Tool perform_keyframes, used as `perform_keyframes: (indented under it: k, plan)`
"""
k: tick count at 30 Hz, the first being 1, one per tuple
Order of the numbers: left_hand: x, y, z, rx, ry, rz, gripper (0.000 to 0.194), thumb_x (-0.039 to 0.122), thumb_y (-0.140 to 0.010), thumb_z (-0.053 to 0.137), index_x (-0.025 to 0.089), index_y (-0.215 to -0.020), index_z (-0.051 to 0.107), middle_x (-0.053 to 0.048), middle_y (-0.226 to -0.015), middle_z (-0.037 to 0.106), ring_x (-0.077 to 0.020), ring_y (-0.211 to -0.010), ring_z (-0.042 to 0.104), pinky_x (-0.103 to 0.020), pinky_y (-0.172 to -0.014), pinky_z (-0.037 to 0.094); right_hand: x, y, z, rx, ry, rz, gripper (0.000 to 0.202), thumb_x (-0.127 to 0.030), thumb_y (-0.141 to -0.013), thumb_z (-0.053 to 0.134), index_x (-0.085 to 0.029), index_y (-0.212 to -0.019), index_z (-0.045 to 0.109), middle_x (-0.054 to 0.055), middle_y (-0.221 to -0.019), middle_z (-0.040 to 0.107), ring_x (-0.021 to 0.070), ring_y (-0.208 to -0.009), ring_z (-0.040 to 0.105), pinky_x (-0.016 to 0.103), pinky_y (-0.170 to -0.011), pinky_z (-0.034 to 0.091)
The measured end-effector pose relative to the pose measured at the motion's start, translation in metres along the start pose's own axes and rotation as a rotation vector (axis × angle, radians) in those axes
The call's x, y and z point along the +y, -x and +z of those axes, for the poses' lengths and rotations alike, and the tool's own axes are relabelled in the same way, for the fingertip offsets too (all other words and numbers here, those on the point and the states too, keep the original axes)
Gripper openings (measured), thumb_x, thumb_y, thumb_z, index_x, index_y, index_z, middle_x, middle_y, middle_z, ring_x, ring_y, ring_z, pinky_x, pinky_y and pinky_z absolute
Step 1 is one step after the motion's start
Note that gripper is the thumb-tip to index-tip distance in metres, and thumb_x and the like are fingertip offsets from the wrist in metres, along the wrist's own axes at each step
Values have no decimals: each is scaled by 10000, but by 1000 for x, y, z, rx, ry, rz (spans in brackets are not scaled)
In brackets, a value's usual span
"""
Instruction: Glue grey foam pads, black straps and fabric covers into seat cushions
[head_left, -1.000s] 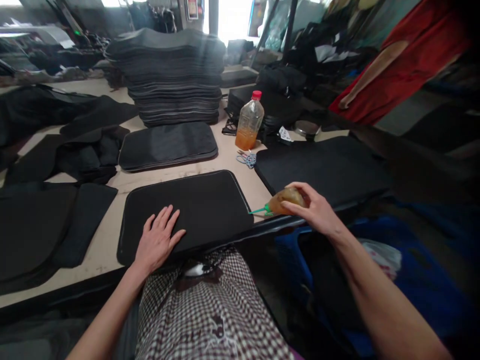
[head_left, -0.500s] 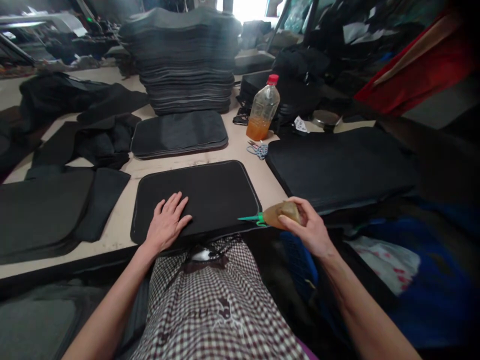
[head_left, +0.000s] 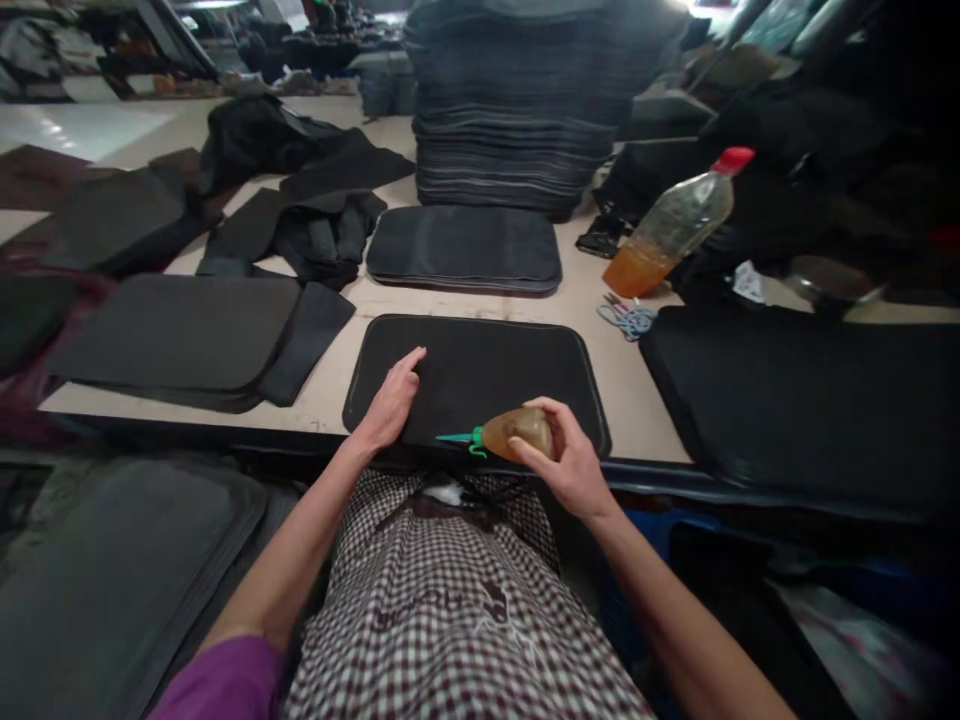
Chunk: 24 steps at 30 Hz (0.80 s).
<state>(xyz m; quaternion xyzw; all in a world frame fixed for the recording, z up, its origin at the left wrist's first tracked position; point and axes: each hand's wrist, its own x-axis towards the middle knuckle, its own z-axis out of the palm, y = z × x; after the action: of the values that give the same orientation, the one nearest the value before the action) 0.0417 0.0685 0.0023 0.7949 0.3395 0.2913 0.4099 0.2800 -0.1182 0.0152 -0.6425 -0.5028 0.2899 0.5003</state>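
Hands, two. Left hand [head_left: 390, 408]: fingers extended and together, gripping nothing, placed at the left part of the black panel; whether it presses down cannot be told. Right hand [head_left: 577, 465]: fingers and thumb closed around the squeeze bottle.

Squeeze bottle [head_left: 517, 433], one: brownish-amber body, lying sideways in the grip above the panel's near side; green nozzle [head_left: 459, 437] pointing left toward the left hand; contact of the tip with the panel unclear.

Black panel [head_left: 495, 365], one: flat, rounded corners, at the middle of the desk's near edge.

Desk [head_left: 322, 398]: pale top, dark near edge.

Small panels [head_left: 465, 245]: low, dark stack, just beyond the black panel. Tall stack [head_left: 517, 130]: many dark layers, behind these, farther from the near edge.

Clear bottle [head_left: 679, 215]: red cap, orange liquid in the base, right of the small panels. Cord [head_left: 630, 320]: light blue, tangled, at the bottle's foot.

Right-hand panels [head_left: 810, 400]: black, along the near edge, right of the cord. Left-hand panels [head_left: 180, 330]: dark, rounded, near edge, left. Crumpled cloth [head_left: 322, 245]: black, beyond these.

Apron [head_left: 465, 600]: brown-and-white check, worn by the person, below the near edge.
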Motion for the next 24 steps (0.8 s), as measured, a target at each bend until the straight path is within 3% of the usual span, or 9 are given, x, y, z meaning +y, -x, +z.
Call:
perform_keyframes:
  k: [6,12,18,24]
  plan:
    - [-6,13,-44,397,373,-50,675,700,-1017,249,263,-1434,550,-95,-1521,534,-237,-1447,465,-465,-1235,325,-18,-29,53,-65,67,-89,499,-456,-848,759,-264,-1255,545,59,-1171,623,239,-1003,638,395,-915,531]
    - [-9,41,-90,696,459,-94,679,701,-1020,244,225,-1354,595,-131,-1407,628,-236,-1341,576,-463,-1179,398,-35,-56,102,-121,43,-167,495,-451,-833,765,-245,-1226,544,70,-1175,629,244,-1023,642,415,-942,533]
    - [-12,56,-99,780,448,-128,668,712,-1013,260,235,-1330,604,-128,-1407,625,-240,-1325,585,-460,-1158,412,-40,-74,129,-117,40,-212,506,-446,-828,767,-241,-1232,540,75,-1186,638,250,-1050,645,426,-974,532]
    - [-11,56,-96,773,435,-124,661,695,-1022,260,226,-1343,599,-134,-1405,625,-244,-1330,580,-464,-1154,417,-44,-75,128,-132,36,-179,537,-456,-804,787,-248,-1232,540,81,-1195,632,265,-1060,633,446,-982,524]
